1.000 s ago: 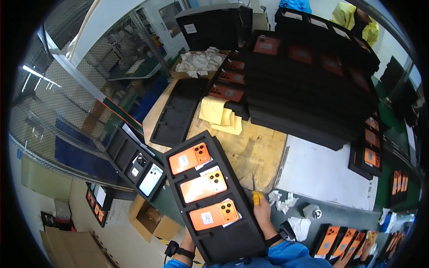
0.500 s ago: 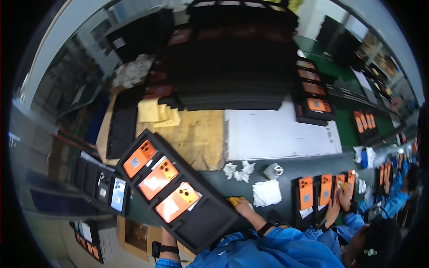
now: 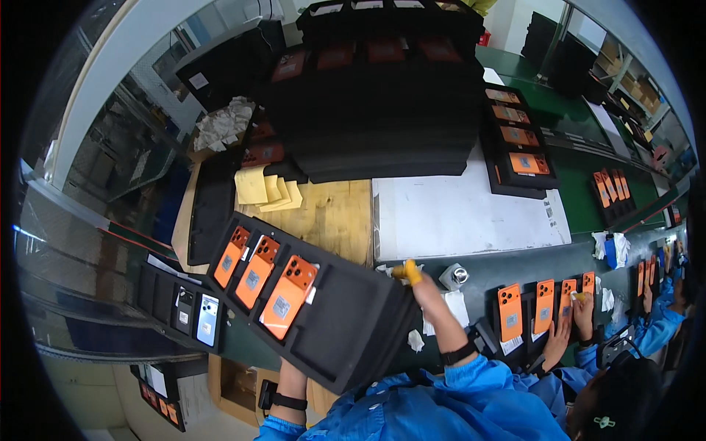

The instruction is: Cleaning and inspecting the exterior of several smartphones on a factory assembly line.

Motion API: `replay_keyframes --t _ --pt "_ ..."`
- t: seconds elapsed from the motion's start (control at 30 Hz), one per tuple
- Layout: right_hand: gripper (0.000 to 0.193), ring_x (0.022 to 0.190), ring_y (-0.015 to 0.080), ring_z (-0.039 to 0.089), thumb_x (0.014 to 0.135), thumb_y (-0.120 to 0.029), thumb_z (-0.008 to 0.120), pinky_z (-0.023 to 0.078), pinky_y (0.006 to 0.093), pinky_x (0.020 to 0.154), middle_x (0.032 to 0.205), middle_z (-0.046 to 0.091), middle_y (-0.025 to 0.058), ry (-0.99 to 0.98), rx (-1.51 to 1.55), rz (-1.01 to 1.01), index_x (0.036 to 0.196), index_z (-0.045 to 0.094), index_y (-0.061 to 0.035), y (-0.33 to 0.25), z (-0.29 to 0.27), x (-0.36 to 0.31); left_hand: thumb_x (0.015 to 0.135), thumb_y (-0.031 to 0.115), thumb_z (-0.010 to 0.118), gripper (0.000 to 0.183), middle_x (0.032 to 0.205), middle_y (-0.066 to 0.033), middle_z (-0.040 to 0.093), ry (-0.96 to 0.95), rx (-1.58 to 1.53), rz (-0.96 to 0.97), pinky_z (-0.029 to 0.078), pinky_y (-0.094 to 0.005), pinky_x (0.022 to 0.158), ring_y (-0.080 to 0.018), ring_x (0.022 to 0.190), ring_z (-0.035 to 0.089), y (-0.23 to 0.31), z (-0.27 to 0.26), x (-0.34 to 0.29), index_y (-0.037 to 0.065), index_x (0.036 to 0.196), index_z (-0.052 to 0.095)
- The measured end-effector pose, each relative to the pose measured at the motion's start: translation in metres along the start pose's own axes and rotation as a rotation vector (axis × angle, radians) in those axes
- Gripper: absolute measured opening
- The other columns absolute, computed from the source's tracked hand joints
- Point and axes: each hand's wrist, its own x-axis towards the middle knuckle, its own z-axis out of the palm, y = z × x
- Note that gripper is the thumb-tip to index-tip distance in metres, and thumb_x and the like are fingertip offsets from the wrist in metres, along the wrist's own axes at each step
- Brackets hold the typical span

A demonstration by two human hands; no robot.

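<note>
A tilted black foam tray (image 3: 346,301) lies in front of me, with more black layers showing under its right end. In its slots are three orange phones, the left one (image 3: 232,256), the middle one (image 3: 257,272) and the right one (image 3: 289,296), camera side up. The rightmost slot is bare. My left hand (image 3: 293,373) grips the tray's near edge from below, its fingers hidden under it. Beyond the right end, my right hand (image 3: 421,283) has bent fingers in yellow finger covers, closed beside crumpled white tissue (image 3: 384,270); what they hold is unclear.
A metal-topped bottle (image 3: 454,276) and white sheets (image 3: 457,306) are right of my hand. Yellow cloths (image 3: 254,185) lie on the wooden board (image 3: 334,217), before a tall black tray stack (image 3: 382,140). Another tray (image 3: 169,309) sits left. A co-worker's hands (image 3: 562,338) handle orange phones at right.
My right hand has moved away from me, from the tray's right end to the tissues, leaving a white scrap behind. The tray has turned slightly and its phones have shifted a little right.
</note>
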Motion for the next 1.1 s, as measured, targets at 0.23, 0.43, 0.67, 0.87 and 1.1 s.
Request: replay_keyframes --t 0.23,0.43,0.67,0.87,1.1 --pt "0.049 0.116 0.0264 0.049 0.093 -0.036 0.043 0.035 0.0311 0.096 0.122 0.054 0.0180 0.234 -0.058 -0.270 0.121 0.051 0.0024 -0.089 0.003 0.127 0.089 0.048 0.035 0.056 0.129 -0.0138 0.047 0.122 -0.130 -0.106 0.037 -0.0510 0.097 -0.0338 0.115 0.046 -0.034 0.046 0.056 0.009 0.129 0.044" --pt "0.047 0.122 0.0293 0.044 0.093 -0.031 0.042 0.033 0.0331 0.100 0.130 0.048 0.0188 0.245 -0.093 -0.254 0.128 0.045 0.0009 -0.100 -0.013 0.200 0.089 0.051 0.028 0.060 0.135 -0.0145 0.038 0.253 -0.081 -0.127 0.025 -0.0643 0.099 -0.0378 0.123 0.038 -0.075 0.074 0.103 0.009 0.130 0.040" --pt "0.041 0.121 0.0244 0.043 0.094 -0.016 0.039 0.031 0.0282 0.100 0.129 0.046 0.0155 0.235 -0.034 -0.373 0.132 0.038 -0.0016 -0.112 -0.016 0.186 0.090 0.048 0.035 0.052 0.121 -0.0139 0.051 0.251 0.191 -0.088 0.039 -0.0589 0.092 -0.0333 0.112 0.050 -0.072 0.058 0.132 0.009 0.124 0.046" --pt "0.035 0.111 0.0239 0.051 0.087 0.005 0.044 0.037 0.0286 0.096 0.119 0.053 0.0159 0.450 -0.075 -0.732 0.121 0.049 0.0010 -0.101 -0.011 0.119 0.095 0.025 0.028 0.042 0.097 -0.0184 0.064 -0.118 1.152 -0.359 0.053 -0.0409 0.079 -0.0314 0.090 0.064 -0.018 0.036 0.112 -0.002 0.113 0.055" --pt "0.031 0.097 0.0172 0.055 0.088 -0.003 0.055 0.042 0.0258 0.087 0.111 0.057 0.0102 0.267 -0.253 -0.752 0.119 0.051 0.0000 -0.074 0.019 0.020 0.080 0.007 0.041 0.035 0.091 -0.0141 0.066 -0.159 1.338 0.109 0.050 -0.0317 0.072 -0.0210 0.083 0.064 0.038 0.014 0.033 -0.002 0.108 0.060"
